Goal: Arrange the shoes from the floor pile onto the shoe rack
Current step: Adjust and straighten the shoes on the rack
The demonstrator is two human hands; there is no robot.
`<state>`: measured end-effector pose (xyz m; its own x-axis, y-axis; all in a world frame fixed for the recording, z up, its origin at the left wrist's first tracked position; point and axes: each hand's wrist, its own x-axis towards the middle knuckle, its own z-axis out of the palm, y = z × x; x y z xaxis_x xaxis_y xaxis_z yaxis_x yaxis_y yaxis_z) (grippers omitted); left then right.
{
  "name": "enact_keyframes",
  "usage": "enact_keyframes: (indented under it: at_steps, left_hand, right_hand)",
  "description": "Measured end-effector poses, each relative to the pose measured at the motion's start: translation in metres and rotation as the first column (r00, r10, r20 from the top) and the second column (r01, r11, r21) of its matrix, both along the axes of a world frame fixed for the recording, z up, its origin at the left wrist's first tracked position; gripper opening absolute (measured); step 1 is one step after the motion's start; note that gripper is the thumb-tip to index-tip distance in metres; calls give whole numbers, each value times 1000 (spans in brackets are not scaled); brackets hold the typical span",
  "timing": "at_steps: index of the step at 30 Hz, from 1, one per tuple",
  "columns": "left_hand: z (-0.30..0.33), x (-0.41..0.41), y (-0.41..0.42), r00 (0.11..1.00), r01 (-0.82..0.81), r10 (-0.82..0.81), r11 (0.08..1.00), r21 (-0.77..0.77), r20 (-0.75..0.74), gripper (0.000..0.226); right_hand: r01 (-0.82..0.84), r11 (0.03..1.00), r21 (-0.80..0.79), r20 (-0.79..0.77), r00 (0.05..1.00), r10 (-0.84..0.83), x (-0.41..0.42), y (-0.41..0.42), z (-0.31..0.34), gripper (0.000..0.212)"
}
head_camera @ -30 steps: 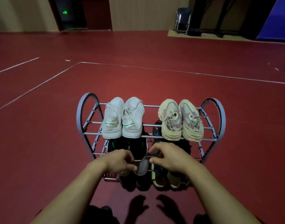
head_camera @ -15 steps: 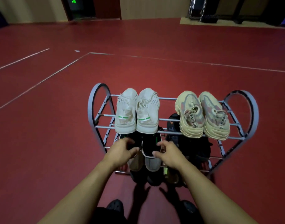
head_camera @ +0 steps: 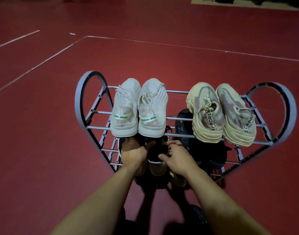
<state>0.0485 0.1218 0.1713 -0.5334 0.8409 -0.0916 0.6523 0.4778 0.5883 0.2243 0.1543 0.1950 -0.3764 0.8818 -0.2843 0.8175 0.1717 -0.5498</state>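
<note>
Underfoot, the red floor [head_camera: 43, 150] spreads across the whole room, crossed by thin white lines [head_camera: 43, 61] that meet at a corner behind the rack; a paler mat [head_camera: 247, 5] edges the far top right, with dark shapes on it too cut off to identify. On the floor stands the shoe rack [head_camera: 94, 126], a grey frame of horizontal metal rods between two rounded end loops. On its top shelf sit two pairs, heels toward the camera: the white sneakers [head_camera: 138, 107] with green heel tabs at the left, touching side by side, and the beige sneakers [head_camera: 221, 114] with lettered heel straps at the right, also touching. Between the pairs the rods are bare. Below, on the middle shelf, lies the black shoe [head_camera: 156, 152] with a white-edged sole. The left hand [head_camera: 134, 154] rests on the dark shoe beside it, fingers stretched forward under the white pair, thumb angled toward the black shoe. The right hand [head_camera: 176, 156] reaches in from the right, fingers extended along the shoe's far side and thumb against its heel, loosely bracketing it rather than clenching. More dark shoes [head_camera: 208, 153] fill the middle shelf to the right, their shapes hard to separate in the shadow, and pale soles show on the lowest shelf beneath the hands.
</note>
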Motion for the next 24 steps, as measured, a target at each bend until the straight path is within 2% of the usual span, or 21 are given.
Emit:
enact_keyframes:
  at_steps: [2,6,9,16,18,22,24]
  left_hand:
    - [-6,-3,5,1000,-11,11,1000,6,-10,76]
    - [-4,-1,10,997,22,-24,999,-27,-77,44]
    - [-8,-2,11,995,20,-23,999,-36,-100,34]
    - [-1,-21,2,988,154,-154,988,-14,13,26]
    - [0,-32,-6,983,169,-167,985,-21,80,29]
    - [22,-47,-30,966,181,-192,981,76,173,26]
    - [27,-56,-43,934,228,-240,971,74,264,22]
  right_hand:
    - [-45,999,22,32,999,44,1,1,1,62]
    - [-112,993,39,62,992,109,3,2,6,62]
    - [-127,991,42,71,990,124,5,0,9,62]
    - [-123,990,66,26,992,121,17,-8,20,62]
    - [-135,987,81,-6,991,136,21,-9,22,62]
    - [-148,983,106,-30,988,151,24,-12,27,61]
    - [-159,982,104,-39,986,164,21,-15,29,60]
